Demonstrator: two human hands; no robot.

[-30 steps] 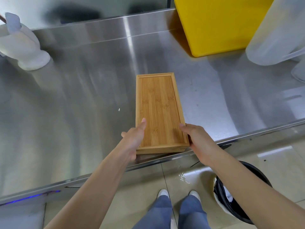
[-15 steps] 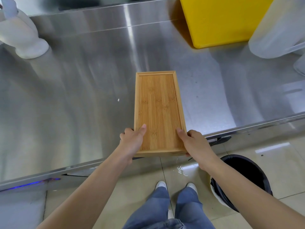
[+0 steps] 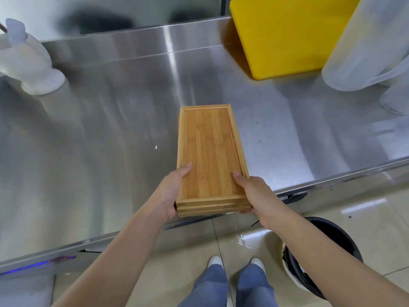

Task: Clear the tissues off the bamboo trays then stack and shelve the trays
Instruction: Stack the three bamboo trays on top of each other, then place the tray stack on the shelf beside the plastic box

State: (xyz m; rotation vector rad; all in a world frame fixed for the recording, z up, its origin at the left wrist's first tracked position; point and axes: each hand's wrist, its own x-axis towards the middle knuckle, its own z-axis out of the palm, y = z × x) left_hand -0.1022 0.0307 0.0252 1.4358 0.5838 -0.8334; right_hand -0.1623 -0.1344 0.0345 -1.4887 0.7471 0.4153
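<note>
A stack of rectangular bamboo trays [image 3: 210, 147] is held lengthwise in front of me, its near end past the steel counter's front edge and lifted off the surface. The top tray is bare, with no tissue on it. My left hand [image 3: 171, 191] grips the near left corner, thumb on the rim. My right hand [image 3: 254, 191] grips the near right corner, fingers under the stack.
The steel counter [image 3: 99, 140] carries a white ceramic holder [image 3: 31, 65] at the back left, a yellow cutting board [image 3: 285, 32] at the back right and translucent plastic containers [image 3: 371, 45] at the far right. A black-lined bin [image 3: 321, 258] stands on the tiled floor by my right foot.
Both hands have pulled the tray stack toward me and lifted its near end over the counter edge. The layered edges of the stack now show.
</note>
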